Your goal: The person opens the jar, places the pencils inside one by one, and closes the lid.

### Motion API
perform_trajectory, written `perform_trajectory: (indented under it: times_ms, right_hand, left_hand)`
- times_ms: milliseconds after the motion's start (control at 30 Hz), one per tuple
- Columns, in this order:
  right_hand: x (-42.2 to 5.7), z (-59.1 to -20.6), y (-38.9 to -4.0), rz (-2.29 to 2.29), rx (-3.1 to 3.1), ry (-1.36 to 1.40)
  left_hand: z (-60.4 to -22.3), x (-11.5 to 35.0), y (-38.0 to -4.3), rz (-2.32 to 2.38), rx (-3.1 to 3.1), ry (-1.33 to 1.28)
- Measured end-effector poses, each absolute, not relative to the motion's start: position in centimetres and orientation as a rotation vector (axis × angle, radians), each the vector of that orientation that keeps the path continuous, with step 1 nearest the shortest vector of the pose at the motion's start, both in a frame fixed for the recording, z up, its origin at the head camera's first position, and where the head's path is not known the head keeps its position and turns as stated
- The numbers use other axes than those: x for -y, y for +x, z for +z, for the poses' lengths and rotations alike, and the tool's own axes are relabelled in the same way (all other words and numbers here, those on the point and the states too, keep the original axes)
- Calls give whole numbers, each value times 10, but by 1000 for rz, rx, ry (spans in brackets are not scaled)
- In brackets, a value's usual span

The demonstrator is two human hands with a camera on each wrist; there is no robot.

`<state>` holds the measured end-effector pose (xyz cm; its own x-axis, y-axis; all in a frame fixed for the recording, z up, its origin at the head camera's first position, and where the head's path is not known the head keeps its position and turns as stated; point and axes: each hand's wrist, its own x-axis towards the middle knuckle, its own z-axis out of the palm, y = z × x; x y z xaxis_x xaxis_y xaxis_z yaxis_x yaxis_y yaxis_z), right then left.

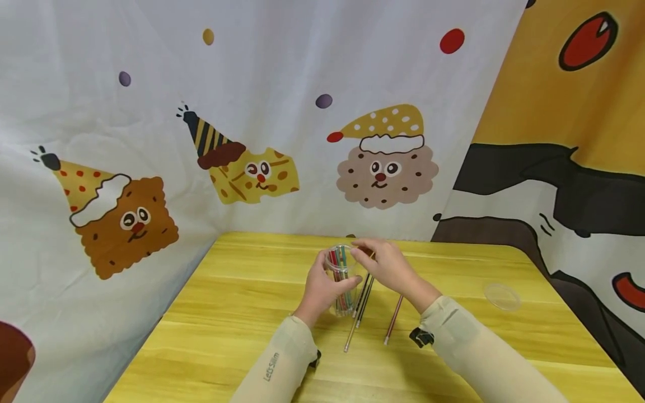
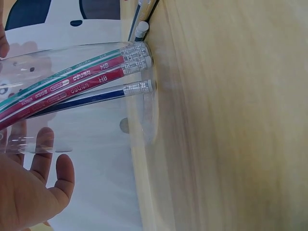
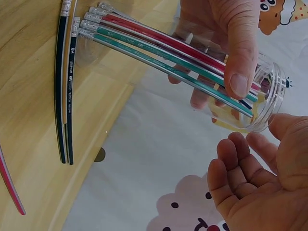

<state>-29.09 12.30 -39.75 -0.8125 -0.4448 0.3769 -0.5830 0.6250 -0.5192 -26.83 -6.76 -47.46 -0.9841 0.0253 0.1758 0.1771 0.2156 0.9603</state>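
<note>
My left hand (image 1: 325, 288) grips a clear plastic jar (image 3: 275, 98) by its side, with the thumb across the front. Inside stand several pencils (image 3: 159, 53), red, green and dark, their eraser ends down at the bottom of the jar. In the left wrist view, "HB" shows on the red pencils (image 2: 86, 82). My right hand (image 1: 390, 268) is at the jar's mouth, thumb right at the rim, fingers loosely bent with nothing between them. Dark pencils (image 3: 70, 101) and a yellowish pencil (image 1: 351, 333) lie together on the table beside the jar.
A single red pencil (image 1: 394, 319) lies apart, under the right forearm's side. To the right, a round clear lid (image 1: 502, 296) rests flat on the wooden table (image 1: 227, 324). Printed cloth (image 1: 282, 67) hangs behind the table's far edge and along its sides.
</note>
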Motion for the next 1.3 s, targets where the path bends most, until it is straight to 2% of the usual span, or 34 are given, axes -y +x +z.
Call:
perform_trajectory:
  times_ms: [467, 800, 1300]
  right_hand:
    - [-133, -415, -299, 1008, 2712, 778]
    - [-158, -452, -312, 492, 3058, 699]
    - [-166, -479, -316, 450, 3172, 775]
  left_hand:
    - [-478, 68, -268, -1867, 2367, -174]
    - [-477, 67, -268, -1892, 2378, -142]
    - [-474, 68, -268, -1899, 2359, -156]
